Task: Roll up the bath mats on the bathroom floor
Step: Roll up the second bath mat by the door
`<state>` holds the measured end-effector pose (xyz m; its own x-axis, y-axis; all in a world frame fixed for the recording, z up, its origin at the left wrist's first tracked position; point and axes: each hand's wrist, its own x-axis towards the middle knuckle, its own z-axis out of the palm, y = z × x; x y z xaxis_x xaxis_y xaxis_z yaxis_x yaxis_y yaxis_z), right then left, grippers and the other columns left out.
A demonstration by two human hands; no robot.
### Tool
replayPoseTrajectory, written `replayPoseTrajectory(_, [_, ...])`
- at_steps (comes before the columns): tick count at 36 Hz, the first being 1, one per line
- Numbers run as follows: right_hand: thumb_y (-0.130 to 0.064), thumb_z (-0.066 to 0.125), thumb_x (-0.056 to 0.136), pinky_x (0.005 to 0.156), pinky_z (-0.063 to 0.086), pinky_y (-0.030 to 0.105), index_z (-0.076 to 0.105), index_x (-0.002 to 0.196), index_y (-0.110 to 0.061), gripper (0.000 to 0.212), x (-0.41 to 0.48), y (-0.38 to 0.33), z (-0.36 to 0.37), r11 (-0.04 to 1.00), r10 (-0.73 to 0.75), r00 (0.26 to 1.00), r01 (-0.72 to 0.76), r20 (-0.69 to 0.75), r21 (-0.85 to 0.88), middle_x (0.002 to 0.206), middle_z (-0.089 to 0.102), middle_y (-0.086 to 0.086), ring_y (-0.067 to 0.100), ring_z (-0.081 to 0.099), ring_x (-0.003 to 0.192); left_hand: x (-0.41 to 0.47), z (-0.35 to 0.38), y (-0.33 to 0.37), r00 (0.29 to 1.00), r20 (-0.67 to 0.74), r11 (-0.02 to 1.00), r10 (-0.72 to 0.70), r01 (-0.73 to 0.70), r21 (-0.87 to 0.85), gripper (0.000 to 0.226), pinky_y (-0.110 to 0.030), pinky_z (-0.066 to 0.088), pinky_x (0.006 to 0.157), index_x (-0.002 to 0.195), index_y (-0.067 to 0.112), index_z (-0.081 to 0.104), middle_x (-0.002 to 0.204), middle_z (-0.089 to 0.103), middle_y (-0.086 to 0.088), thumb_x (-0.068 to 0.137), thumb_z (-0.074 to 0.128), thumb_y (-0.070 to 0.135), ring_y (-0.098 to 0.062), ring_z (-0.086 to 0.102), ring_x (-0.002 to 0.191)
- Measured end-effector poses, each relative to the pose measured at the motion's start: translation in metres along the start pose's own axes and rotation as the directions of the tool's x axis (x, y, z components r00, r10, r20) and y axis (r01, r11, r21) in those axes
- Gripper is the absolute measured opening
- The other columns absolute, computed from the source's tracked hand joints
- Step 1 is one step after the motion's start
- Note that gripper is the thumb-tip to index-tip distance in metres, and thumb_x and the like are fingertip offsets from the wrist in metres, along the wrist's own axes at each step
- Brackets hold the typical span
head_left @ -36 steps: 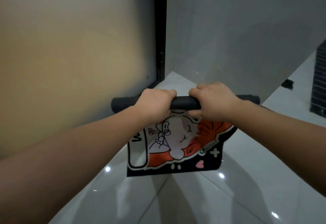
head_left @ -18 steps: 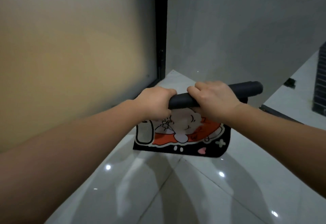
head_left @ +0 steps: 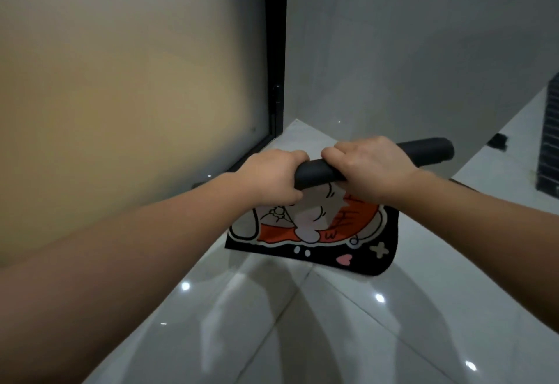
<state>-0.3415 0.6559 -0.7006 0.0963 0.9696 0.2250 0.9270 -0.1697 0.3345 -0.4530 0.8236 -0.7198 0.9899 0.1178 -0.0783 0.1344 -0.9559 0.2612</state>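
A black bath mat with an orange and white cartoon print is held up in the air above the white floor. Its upper part is wound into a black roll that tilts up to the right. My left hand is shut around the roll's left part, which it hides. My right hand grips the roll just right of it, fingers curled over the top. The short unrolled flap hangs below both hands, its lower right corner curling.
A frosted glass panel with a black frame fills the left. A grey wall stands behind. Glossy white floor tiles lie below. A dark tiled block and a small black object are at the far right.
The roll has tilted, its right end rising and its left end slipping under my left hand. The hanging flap has grown shorter as more mat wound onto the roll.
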Motion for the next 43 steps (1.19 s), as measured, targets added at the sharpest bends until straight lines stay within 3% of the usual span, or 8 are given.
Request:
replayPoseTrajectory(7, [-0.053,0.06,0.068,0.062,0.041,0.031,0.041,0.121,-0.032,0.06,0.007,0.008,-0.006,0.895,0.155,0.9,-0.302,0.407,0.328,0.094,0.06,-0.004,0.019,0.055,0.078,-0.005,0.002,0.008,0.946,-0.288,0.94,0.148,-0.043,0.339,0.019,-0.031,0.02,0.05,0.094,0.021,0.046,0.082,0.056,0.003,0.079,0.057,0.023,-0.025,0.058,0.073])
replayPoseTrajectory(10, [-0.052,0.065,0.064,0.055,0.038,0.027,0.052,0.099,-0.035,0.041,0.01,0.014,-0.011,0.801,0.153,0.827,-0.424,0.541,0.421,0.081,0.061,-0.008,0.011,0.056,0.068,-0.007,0.001,0.01,0.92,-0.335,0.922,0.203,-0.065,0.381,0.022,-0.032,0.021,0.053,0.095,0.019,0.047,0.086,0.059,0.001,0.077,0.059,0.024,-0.025,0.058,0.073])
replayPoseTrajectory(17, [-0.041,0.056,0.077,0.052,0.029,0.029,0.045,0.084,-0.028,0.018,0.0,0.009,-0.006,0.985,0.111,0.968,-0.138,0.227,0.107,0.07,0.052,-0.009,0.02,0.054,0.063,-0.001,-0.002,0.007,0.992,-0.1,0.993,0.076,-0.067,0.094,0.057,-0.031,0.041,0.06,0.114,0.03,0.041,0.094,0.061,0.008,0.064,0.061,0.047,-0.019,0.059,0.08])
replayPoseTrajectory(21, [-0.034,0.062,0.077,0.049,0.027,0.029,0.052,0.086,-0.018,0.021,-0.004,0.007,-0.006,0.998,0.055,0.997,-0.057,0.052,0.033,0.073,0.059,0.001,0.024,0.055,0.059,0.0,-0.001,0.005,0.998,0.063,0.988,0.001,0.009,-0.154,0.042,-0.028,0.045,0.059,0.104,0.031,0.05,0.081,0.059,0.008,0.066,0.067,0.036,-0.015,0.058,0.075])
replayPoseTrajectory(31, [-0.046,0.066,0.065,0.054,0.038,0.027,0.051,0.099,-0.036,0.039,0.002,0.013,-0.014,0.855,0.104,0.814,-0.366,0.571,0.367,0.083,0.059,-0.008,0.014,0.056,0.072,-0.002,0.005,0.015,0.936,-0.267,0.929,0.23,-0.13,0.345,0.023,-0.03,0.022,0.052,0.092,0.023,0.044,0.083,0.058,0.003,0.076,0.059,0.029,-0.023,0.056,0.07])
replayPoseTrajectory(35, [-0.034,0.062,0.071,0.049,0.03,0.026,0.049,0.087,-0.033,0.02,0.001,0.014,-0.015,0.892,0.155,0.865,-0.33,0.477,0.31,0.069,0.052,-0.01,0.015,0.054,0.066,0.001,0.002,0.017,0.946,-0.267,0.952,0.183,-0.103,0.287,0.033,-0.031,0.027,0.054,0.097,0.025,0.044,0.086,0.058,0.005,0.07,0.06,0.036,-0.023,0.058,0.075])
replayPoseTrajectory(39, [-0.027,0.056,0.077,0.05,0.024,0.029,0.048,0.09,-0.026,0.016,-0.009,0.013,-0.01,0.987,0.081,0.973,-0.108,0.218,0.115,0.076,0.056,-0.007,0.021,0.056,0.068,0.005,-0.006,0.014,0.995,0.022,0.995,0.102,-0.102,0.003,0.052,-0.029,0.039,0.061,0.11,0.033,0.046,0.091,0.061,0.009,0.064,0.065,0.048,-0.016,0.056,0.077])
replayPoseTrajectory(43, [-0.029,0.056,0.077,0.051,0.022,0.028,0.048,0.094,-0.023,0.019,-0.012,0.011,-0.007,0.996,0.061,0.986,-0.071,0.156,0.062,0.082,0.057,-0.003,0.021,0.052,0.065,0.003,-0.002,0.014,0.995,0.056,0.992,0.079,-0.073,-0.103,0.037,-0.031,0.043,0.061,0.102,0.029,0.052,0.084,0.06,0.005,0.069,0.068,0.033,-0.021,0.058,0.079])
